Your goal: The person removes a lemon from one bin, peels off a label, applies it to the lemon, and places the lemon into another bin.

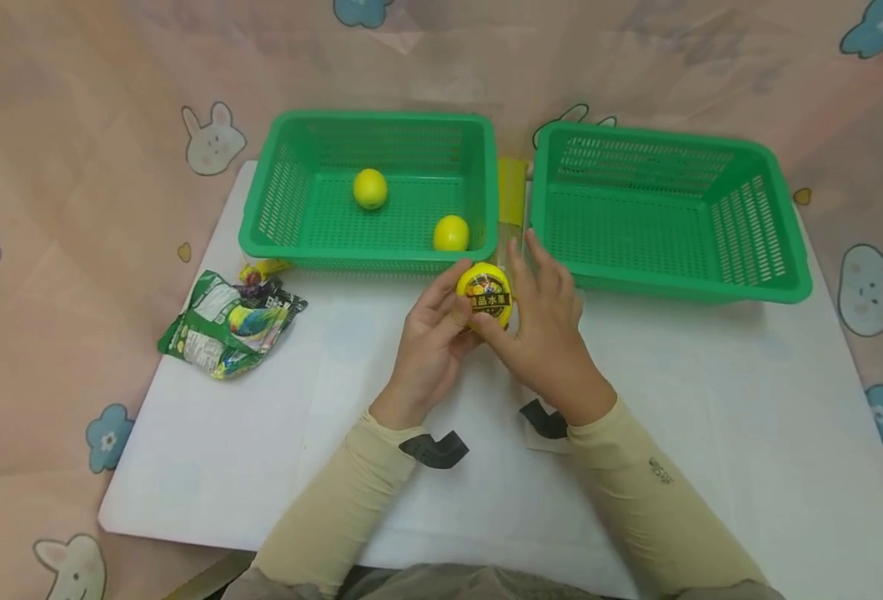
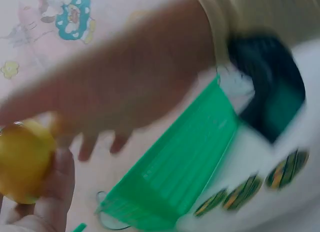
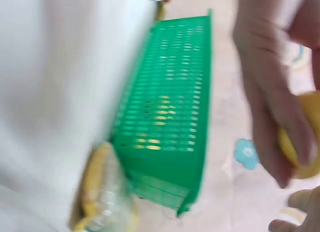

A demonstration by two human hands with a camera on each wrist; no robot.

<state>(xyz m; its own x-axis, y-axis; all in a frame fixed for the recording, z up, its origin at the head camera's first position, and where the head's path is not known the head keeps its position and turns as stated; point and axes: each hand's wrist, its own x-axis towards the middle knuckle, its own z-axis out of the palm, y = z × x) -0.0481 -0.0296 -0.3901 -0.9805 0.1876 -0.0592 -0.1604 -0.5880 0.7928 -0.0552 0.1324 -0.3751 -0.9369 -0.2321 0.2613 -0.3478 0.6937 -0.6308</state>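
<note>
Lemon [image 1: 484, 293] with a dark label sticker is held up between both hands, just above the white board [image 1: 711, 433] and right in front of the gap between the two green baskets.

Going left to right: way out on the left of the board there's a crumpled green snack bag [image 1: 229, 323], with some small yellow thing poking out just behind it, can't tell what it is. Next is the left basket [image 1: 291, 242], which has two plain lemons in it, one [image 1: 369, 188] nearer the back and one [image 1: 451, 232] in the front right corner, well apart from each other. Between the baskets there's a yellow-topped clear container [image 1: 511, 200], partly hidden by the fingers.

Left hand [image 1: 429, 337] has its fingers and thumb curled round the left side of the labelled lemon, so it's gripping it. Right hand [image 1: 542, 321] is on the other side, thumb pressed on the lower front by the sticker and fingers reaching up behind it, so that one's holding it too. Both wrist views are really blurry, but you can make out the yellow fruit pinched in the fingers in each.

Then on the right is the right basket [image 1: 779, 283], sitting at the back of the board. Under everything is a pink cloth [image 1: 66, 167] with bunnies on it.
</note>
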